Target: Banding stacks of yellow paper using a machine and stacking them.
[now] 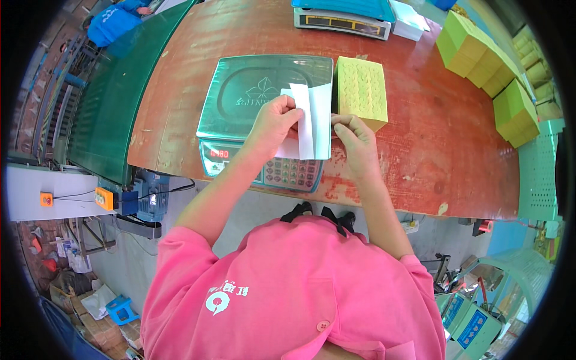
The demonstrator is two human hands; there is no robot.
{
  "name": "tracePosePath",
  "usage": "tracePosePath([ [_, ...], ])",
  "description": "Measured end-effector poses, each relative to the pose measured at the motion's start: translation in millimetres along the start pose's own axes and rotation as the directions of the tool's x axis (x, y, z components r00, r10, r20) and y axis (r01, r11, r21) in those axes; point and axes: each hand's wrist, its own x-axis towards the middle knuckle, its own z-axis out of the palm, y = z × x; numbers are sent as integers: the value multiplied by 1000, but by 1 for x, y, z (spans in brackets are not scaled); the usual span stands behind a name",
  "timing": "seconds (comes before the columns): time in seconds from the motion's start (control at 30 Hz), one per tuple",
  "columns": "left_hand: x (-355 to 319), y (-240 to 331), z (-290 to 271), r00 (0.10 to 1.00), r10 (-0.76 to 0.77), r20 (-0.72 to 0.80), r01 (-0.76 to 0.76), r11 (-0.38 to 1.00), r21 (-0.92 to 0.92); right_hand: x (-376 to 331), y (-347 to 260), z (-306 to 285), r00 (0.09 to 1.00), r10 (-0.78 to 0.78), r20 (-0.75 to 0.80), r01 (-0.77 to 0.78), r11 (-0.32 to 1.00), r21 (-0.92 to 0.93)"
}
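Observation:
My left hand (pixel 275 123) and my right hand (pixel 355 139) both hold a white sheet of paper (pixel 315 120), folded over, just above the keypad of a green weighing scale (pixel 264 90). The left hand pinches the sheet's left side near the fold. The right hand's fingers grip the sheet's right edge. A yellow patterned box (pixel 361 91) stands on the table right of the scale, close to my right hand. The scale's steel pan carries nothing but the paper's upper part hanging over it.
The scale sits on a reddish wooden table (pixel 444 150). A second blue scale (pixel 342 15) stands at the far edge. Stacks of yellow-green boxes (pixel 486 60) line the right side. A green conveyor belt (pixel 114 102) runs on the left, with another person in blue (pixel 114 23) beyond it.

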Motion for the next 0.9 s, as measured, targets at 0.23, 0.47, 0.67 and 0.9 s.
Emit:
tracePosePath([
  [0.23, -6, -12, 7, 967, 240, -88, -226, 963, 149, -1, -20, 16, 999, 40, 28, -41, 999, 28],
  [0.47, -5, 4, 13, 994, 106, -37, -105, 993, 47, 0, -20, 23, 999, 43, 17, -43, 998, -51],
  [0.67, 2, 1, 9, 992, 118, -33, -114, 988, 108, 1, -16, 23, 999, 26, 38, -22, 995, -94],
  [0.9, 2, 1, 10, 995, 100, -15, -99, 995, 21, -1, -19, 23, 999, 37, 27, -35, 996, -82],
])
